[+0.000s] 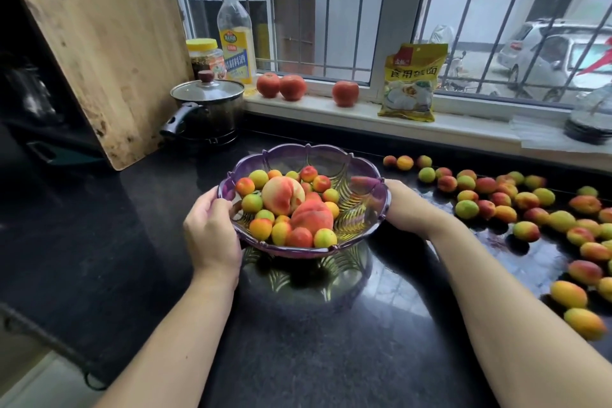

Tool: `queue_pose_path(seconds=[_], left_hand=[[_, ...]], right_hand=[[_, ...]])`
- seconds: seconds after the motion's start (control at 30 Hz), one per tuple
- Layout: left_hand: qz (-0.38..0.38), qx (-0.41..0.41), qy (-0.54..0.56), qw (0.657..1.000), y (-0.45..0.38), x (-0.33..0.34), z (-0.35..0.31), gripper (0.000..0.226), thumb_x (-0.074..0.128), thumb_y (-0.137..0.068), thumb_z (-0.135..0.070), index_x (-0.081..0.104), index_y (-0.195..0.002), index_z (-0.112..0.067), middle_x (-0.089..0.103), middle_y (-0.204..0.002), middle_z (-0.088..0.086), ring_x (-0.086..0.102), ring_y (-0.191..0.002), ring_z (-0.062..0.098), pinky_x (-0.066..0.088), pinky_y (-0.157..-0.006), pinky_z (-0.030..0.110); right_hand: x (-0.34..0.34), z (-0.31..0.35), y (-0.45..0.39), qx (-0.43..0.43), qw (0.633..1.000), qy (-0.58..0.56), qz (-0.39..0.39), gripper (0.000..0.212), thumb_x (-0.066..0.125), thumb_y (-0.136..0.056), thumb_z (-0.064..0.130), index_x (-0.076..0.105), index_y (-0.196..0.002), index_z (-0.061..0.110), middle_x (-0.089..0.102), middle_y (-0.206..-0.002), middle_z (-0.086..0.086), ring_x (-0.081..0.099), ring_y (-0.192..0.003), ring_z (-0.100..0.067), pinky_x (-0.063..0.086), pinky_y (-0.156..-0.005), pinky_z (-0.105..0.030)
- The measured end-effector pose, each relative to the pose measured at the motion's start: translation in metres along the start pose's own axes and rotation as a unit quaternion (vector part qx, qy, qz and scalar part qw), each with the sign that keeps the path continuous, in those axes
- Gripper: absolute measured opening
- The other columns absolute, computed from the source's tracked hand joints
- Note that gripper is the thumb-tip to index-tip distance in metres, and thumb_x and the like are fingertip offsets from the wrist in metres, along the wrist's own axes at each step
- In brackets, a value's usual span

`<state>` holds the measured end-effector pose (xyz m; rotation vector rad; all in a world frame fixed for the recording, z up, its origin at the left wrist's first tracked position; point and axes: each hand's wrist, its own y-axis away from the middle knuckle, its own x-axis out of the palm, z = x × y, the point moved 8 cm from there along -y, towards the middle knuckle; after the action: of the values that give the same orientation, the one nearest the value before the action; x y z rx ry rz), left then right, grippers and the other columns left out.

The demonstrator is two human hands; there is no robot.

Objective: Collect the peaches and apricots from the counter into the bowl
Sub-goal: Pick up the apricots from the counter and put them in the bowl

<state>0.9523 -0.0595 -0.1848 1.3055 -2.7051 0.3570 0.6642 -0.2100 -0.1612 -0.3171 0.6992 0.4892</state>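
Two bare forearms are stretched forward from the bottom edge over the dark polished counter. The left hand is curled round the left rim of the purple glass bowl, the thumb lying over the scalloped edge and the fingers tucked beneath it. The right hand is clasped on the opposite rim, its fingers seen through the glass wall. Whether the bowl is resting on the counter or raised just above it cannot be told; its reflection is seen in the stone directly below.

Two large peaches are heaped in the middle of the bowl, and small apricots in the bowl are packed around them, mostly toward the left and near sides. Many loose apricots are scattered on the counter to the right of the bowl, spread from near the windowsill down to the right edge.

Behind the bowl a lidded pot is stood beside a leaning wooden board. On the windowsill a bottle, a yellow-lidded jar, three red tomatoes and a yellow packet are lined up.
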Motion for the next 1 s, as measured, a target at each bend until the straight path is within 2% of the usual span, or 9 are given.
queue_pose_path(seconds=[0.1,0.23,0.3,0.4,0.57,0.67,0.73,0.8,1.0], left_hand=[[-0.004,0.004,0.009,1.000,0.000,0.000,0.000,0.036,0.053,-0.080,-0.025,0.080,-0.087,-0.049,0.080,-0.094,-0.012,0.075,-0.096,0.012,0.058,-0.080,0.034],[0.001,0.002,0.015,1.000,0.000,0.001,0.001,0.033,0.056,-0.078,-0.029,0.081,-0.090,-0.047,0.080,-0.095,-0.011,0.076,-0.092,0.009,0.057,-0.074,0.028],[-0.001,-0.002,0.013,1.000,0.000,0.000,0.002,0.030,0.056,-0.078,-0.031,0.080,-0.092,-0.043,0.080,-0.095,-0.013,0.075,-0.091,0.006,0.056,-0.074,0.027],[-0.001,-0.002,0.003,1.000,0.000,0.000,0.003,0.030,0.055,-0.078,-0.033,0.078,-0.098,-0.038,0.079,-0.096,-0.017,0.074,-0.092,0.004,0.055,-0.077,0.028],[0.005,0.003,0.000,1.000,0.001,0.001,0.001,0.032,0.056,-0.073,-0.042,0.077,-0.097,-0.039,0.078,-0.097,-0.018,0.073,-0.091,0.001,0.054,-0.075,0.026],[0.012,-0.002,-0.002,1.000,0.002,0.002,0.001,0.031,0.057,-0.074,-0.043,0.077,-0.096,-0.041,0.079,-0.098,-0.016,0.074,-0.092,0.002,0.055,-0.076,0.028],[0.011,-0.002,-0.014,1.000,0.002,0.002,0.001,0.030,0.055,-0.077,-0.038,0.077,-0.097,-0.041,0.078,-0.097,-0.018,0.073,-0.092,0.002,0.054,-0.077,0.029],[0.010,-0.001,-0.024,1.000,0.002,0.002,0.000,0.030,0.053,-0.079,-0.035,0.076,-0.098,-0.041,0.078,-0.098,-0.019,0.072,-0.093,0.002,0.054,-0.078,0.031],[0.020,0.007,-0.051,0.998,0.001,0.004,0.001,0.031,0.049,-0.083,-0.039,0.073,-0.102,-0.042,0.075,-0.098,-0.023,0.069,-0.092,-0.001,0.053,-0.076,0.031]], right_hand=[[0.002,-0.005,0.002,0.012,0.999,-0.039,0.025,0.030,0.073,-0.090,0.020,0.072,-0.094,0.050,0.073,-0.101,0.027,0.067,-0.096,0.006,0.054,-0.086,-0.017],[-0.014,-0.016,0.001,0.049,0.997,-0.048,-0.028,0.027,0.080,-0.083,0.010,0.073,-0.103,0.026,0.076,-0.097,0.002,0.070,-0.095,-0.015,0.059,-0.085,-0.038],[-0.045,-0.013,0.005,0.074,0.990,-0.063,-0.106,0.026,0.079,-0.086,0.015,0.070,-0.110,0.019,0.072,-0.103,-0.004,0.068,-0.096,-0.019,0.057,-0.071,-0.029],[-0.087,0.026,0.018,0.024,0.977,-0.124,-0.172,0.017,0.077,-0.088,0.035,0.073,-0.102,0.028,0.076,-0.096,0.003,0.069,-0.078,-0.005,0.046,-0.052,-0.012],[-0.038,0.105,0.028,-0.033,0.992,0.094,0.077,0.017,0.076,-0.084,0.048,0.073,-0.094,0.035,0.075,-0.086,0.018,0.070,-0.075,0.001,0.053,-0.059,-0.014],[-0.014,0.102,0.025,0.011,0.963,0.241,0.120,0.022,0.074,-0.085,0.054,0.072,-0.092,0.032,0.072,-0.084,0.016,0.068,-0.080,-0.003,0.052,-0.067,-0.022],[-0.011,0.100,0.026,0.026,0.962,0.241,0.126,0.030,0.064,-0.090,0.059,0.073,-0.090,0.030,0.074,-0.081,0.015,0.068,-0.077,-0.001,0.053,-0.068,-0.023],[-0.025,0.097,0.026,0.038,0.974,0.201,0.096,0.035,0.055,-0.097,0.057,0.074,-0.085,0.030,0.074,-0.077,0.019,0.066,-0.069,0.004,0.049,-0.064,-0.023],[-0.095,0.041,0.022,0.113,0.981,0.065,-0.145,0.026,0.054,-0.100,0.029,0.072,-0.083,0.022,0.074,-0.069,0.007,0.061,-0.047,-0.005,0.045,-0.040,-0.024]])
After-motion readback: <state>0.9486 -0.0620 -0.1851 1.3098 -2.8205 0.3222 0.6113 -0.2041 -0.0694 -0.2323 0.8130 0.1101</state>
